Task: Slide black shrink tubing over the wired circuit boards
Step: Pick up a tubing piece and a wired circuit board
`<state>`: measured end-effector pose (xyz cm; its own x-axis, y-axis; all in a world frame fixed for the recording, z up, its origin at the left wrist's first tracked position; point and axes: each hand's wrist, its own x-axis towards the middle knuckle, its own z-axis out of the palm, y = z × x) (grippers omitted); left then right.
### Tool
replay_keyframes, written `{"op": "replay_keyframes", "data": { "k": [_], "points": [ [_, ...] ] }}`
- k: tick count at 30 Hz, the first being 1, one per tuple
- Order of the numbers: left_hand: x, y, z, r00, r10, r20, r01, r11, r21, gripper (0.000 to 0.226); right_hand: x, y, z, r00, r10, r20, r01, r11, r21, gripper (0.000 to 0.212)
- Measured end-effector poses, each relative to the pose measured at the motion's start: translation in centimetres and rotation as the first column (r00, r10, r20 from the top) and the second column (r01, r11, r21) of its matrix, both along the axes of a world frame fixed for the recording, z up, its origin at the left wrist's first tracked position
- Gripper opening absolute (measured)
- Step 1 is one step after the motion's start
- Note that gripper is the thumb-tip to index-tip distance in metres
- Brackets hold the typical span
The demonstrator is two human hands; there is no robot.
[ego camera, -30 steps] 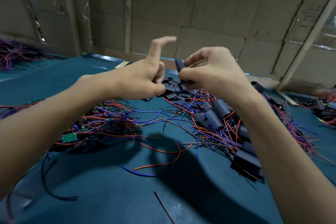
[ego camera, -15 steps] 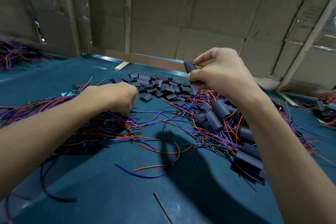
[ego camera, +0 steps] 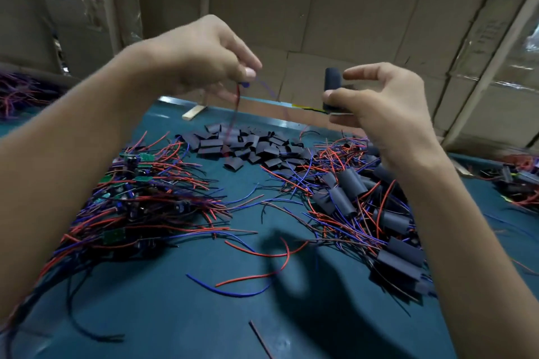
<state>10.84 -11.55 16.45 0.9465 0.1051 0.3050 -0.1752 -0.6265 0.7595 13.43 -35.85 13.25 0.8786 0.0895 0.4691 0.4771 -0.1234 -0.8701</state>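
Up above a teal counter [ego camera: 180, 326], a person's two hands meet in mid-air. The left hand [ego camera: 204, 55] pinches the ends of a red wire and a blue wire [ego camera: 236, 102], which dangle, blurred, toward the counter; whether a circuit board hangs at their far end cannot be told. The right hand [ego camera: 382, 102] grips a short black tube [ego camera: 332, 80] upright between thumb and curled fingers, with the forefinger lifted off it. The wire tips and the tube are near but apart. To do this step well, the wire ends likely need to be held together and straight, and the tube's mouth turned to face them. Below, a pile of cut black tubes [ego camera: 250, 146] lies at the middle back. A tangle of bare green boards with red and blue wires [ego camera: 140, 198] sits to the left, and a heap of boards already sleeved in black [ego camera: 367, 207] to the right. Loose wires [ego camera: 248, 277] stray across the counter and could snag the dangling pair. Cardboard walls [ego camera: 335, 3] stand behind.
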Motion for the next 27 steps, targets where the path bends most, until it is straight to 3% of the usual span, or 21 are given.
{"op": "replay_keyframes", "data": {
  "k": [2, 4, 6, 8, 10, 12, 16, 20, 23, 27],
  "points": [
    [0.3, -1.2, -0.5, 0.994, -0.09, 0.064, 0.106, 0.937, -0.333, 0.014, -0.8, -0.2, 0.8, 0.998, 0.047, 0.034, -0.05, 0.993, 0.108, 0.036],
    [1.2, -2.7, -2.3, 0.991, -0.113, 0.071, 0.133, 0.796, -0.591, 0.015, -1.2, -0.3, 1.1, 0.996, -0.005, 0.088, -0.005, 0.993, 0.115, 0.036],
    [2.5, -4.5, -5.0, 0.991, -0.134, 0.017, 0.093, 0.582, -0.808, 0.017, -1.0, -0.5, 0.6, 0.98, -0.11, 0.167, 0.105, 0.994, 0.041, 0.035],
    [3.5, -5.8, -8.3, 0.977, -0.189, -0.1, -0.037, 0.313, -0.949, 0.022, -0.7, -1.2, -1.1, 0.967, -0.176, 0.187, 0.182, 0.983, -0.017, 0.033],
    [3.9, -6.7, -11.8, 0.943, -0.252, -0.215, -0.174, 0.177, -0.969, 0.025, -0.5, -2.2, -4.2, 0.965, -0.193, 0.179, 0.212, 0.973, -0.095, 0.03],
    [3.9, -7.4, -14.8, 0.926, -0.275, -0.259, -0.224, 0.153, -0.963, 0.033, -0.6, -3.0, -7.8, 0.968, -0.182, 0.172, 0.214, 0.958, -0.191, 0.031],
    [4.0, -8.0, -16.7, 0.977, -0.203, -0.06, -0.078, -0.083, -0.994, 0.041, -1.2, -3.8, -12.9, 0.949, -0.116, 0.293, 0.219, 0.912, -0.347, 0.033],
    [3.8, -7.8, -16.2, 0.985, -0.113, 0.127, 0.09, -0.292, -0.952, 0.053, -2.8, -4.1, -14.1, 0.891, 0.03, 0.453, 0.238, 0.819, -0.523, 0.037],
    [3.2, -7.7, -15.3, 0.968, -0.06, 0.244, 0.208, -0.354, -0.912, 0.048, -3.3, -4.1, -13.1, 0.902, 0.032, 0.43, 0.227, 0.812, -0.538, 0.035],
    [2.0, -8.2, -14.1, 0.934, -0.067, 0.352, 0.311, -0.335, -0.89, 0.045, -4.5, -3.5, -12.9, 0.92, 0.055, 0.388, 0.188, 0.807, -0.56, 0.036]
  ]
}}
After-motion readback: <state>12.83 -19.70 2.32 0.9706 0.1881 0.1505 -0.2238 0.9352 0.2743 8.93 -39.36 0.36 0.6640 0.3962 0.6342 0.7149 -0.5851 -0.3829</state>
